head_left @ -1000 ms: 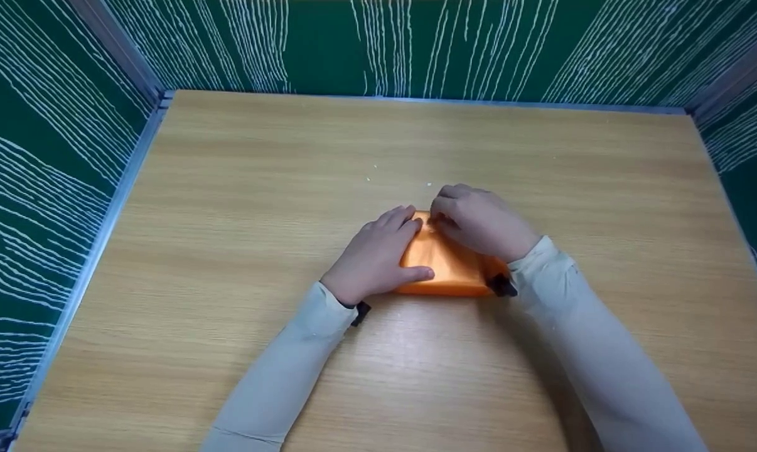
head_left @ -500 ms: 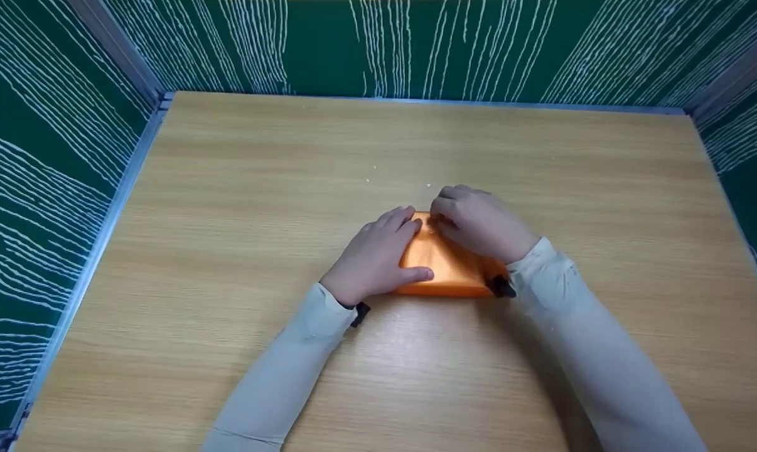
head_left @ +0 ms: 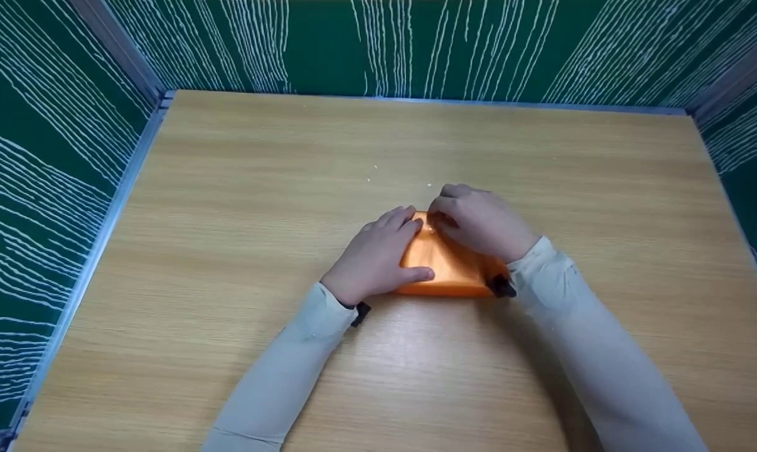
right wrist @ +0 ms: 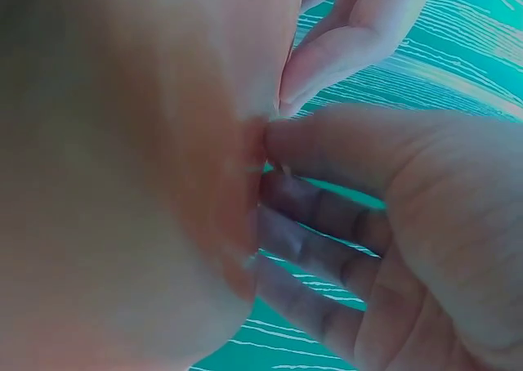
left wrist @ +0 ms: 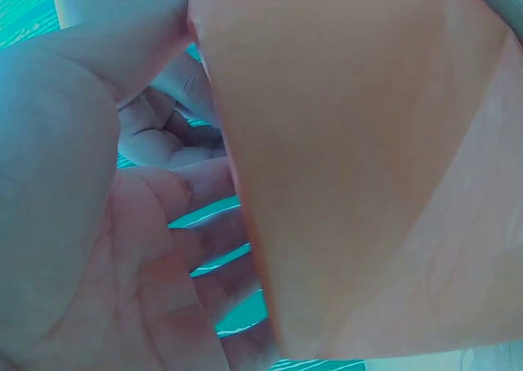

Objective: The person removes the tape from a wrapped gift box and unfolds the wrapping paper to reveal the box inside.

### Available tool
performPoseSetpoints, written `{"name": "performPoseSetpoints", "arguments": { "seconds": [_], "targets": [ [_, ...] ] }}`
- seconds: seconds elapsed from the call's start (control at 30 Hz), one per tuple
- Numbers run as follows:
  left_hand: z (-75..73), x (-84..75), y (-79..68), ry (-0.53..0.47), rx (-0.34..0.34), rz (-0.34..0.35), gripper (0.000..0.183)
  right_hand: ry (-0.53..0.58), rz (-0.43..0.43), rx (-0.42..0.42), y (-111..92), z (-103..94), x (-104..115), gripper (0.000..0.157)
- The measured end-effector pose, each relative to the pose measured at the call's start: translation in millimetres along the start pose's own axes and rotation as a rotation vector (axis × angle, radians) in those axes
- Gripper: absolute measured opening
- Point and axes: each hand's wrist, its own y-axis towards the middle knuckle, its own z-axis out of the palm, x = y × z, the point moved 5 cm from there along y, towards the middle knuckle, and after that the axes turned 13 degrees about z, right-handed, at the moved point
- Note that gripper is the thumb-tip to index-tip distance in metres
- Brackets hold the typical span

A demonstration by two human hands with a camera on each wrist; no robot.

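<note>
The orange package (head_left: 447, 267) lies flat on the worktop (head_left: 228, 220), directly between the two hands; whether it is a soft pouch or a wrapped box I cannot tell. The step in hand appears to be working at its far edge. The left hand (head_left: 378, 254) lies across the package's left side, fingers nearly straight and thumb spread wide over the top, near the front edge. The right hand (head_left: 479, 220) arches over the far right part, fingers curled in, thumb and fingertips narrowed to a pinch on the edge. Both forearms slant in from the front corners, the right wrist bent inward. The next move probably calls for a firm left palm as the right fingers work along that edge, without tearing or creasing the glossy skin.
</note>
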Motion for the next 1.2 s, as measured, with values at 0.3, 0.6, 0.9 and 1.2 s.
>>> {"name": "performPoseSetpoints", "arguments": {
  "seconds": [0.3,0.6,0.9,1.2],
  "targets": [
    [0.2,-0.9,0.9,-0.004,-0.001,0.001,0.086,0.023,-0.029,-0.061,-3,-2.2,-4,0.01],
    [-0.2,-0.7,1.0,-0.009,0.001,-0.007,0.086,0.061,0.006,-0.011,-7,-3.8,-7,0.01],
    [1.4,-0.3,1.7,-0.011,0.009,-0.023,0.088,0.099,0.032,-0.03,-25,-6.0,-20,0.021],
    [0.3,-0.4,-0.3,-0.015,-0.004,-0.009,0.088,0.166,0.106,-0.005,-59,2.8,-38,0.048]
  ]
}}
